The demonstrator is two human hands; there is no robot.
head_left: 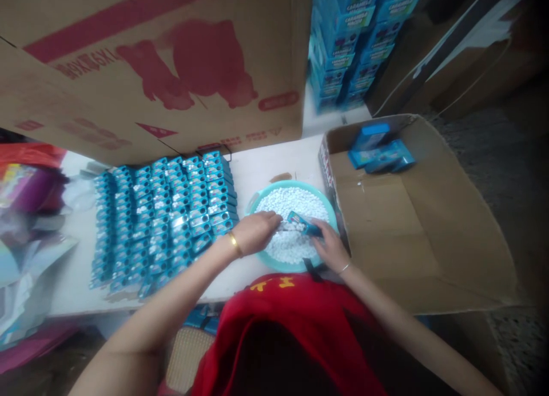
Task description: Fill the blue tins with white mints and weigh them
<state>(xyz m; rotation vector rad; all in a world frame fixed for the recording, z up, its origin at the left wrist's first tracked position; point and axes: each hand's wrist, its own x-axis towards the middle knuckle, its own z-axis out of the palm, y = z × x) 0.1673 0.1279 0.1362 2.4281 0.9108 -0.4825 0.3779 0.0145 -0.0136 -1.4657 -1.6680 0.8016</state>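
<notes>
Over a turquoise basin (pixel 256 204) full of small white pellets (pixel 295 199), both hands work close together. My right hand (pixel 332 247) is closed round a small blue box (pixel 305 223), which tilts toward the left hand. My left hand (pixel 259 231) is closed too, fingers pinched on what looks like a small scoop (pixel 283 227) with white pellets at its end, by the box's left end. The scoop is blurred and mostly hidden by the fingers. To the left, several rows of similar blue boxes (pixel 171 213) stand packed on the white table (pixel 246 167).
An open cardboard box (pixel 386 230) right of the basin holds a few blue boxes (pixel 380 150). Behind stands a large printed carton (pixel 206 70). Stacks of blue cartons (pixel 347 47) rise at the back right. Plastic bags (pixel 26 242) lie at far left.
</notes>
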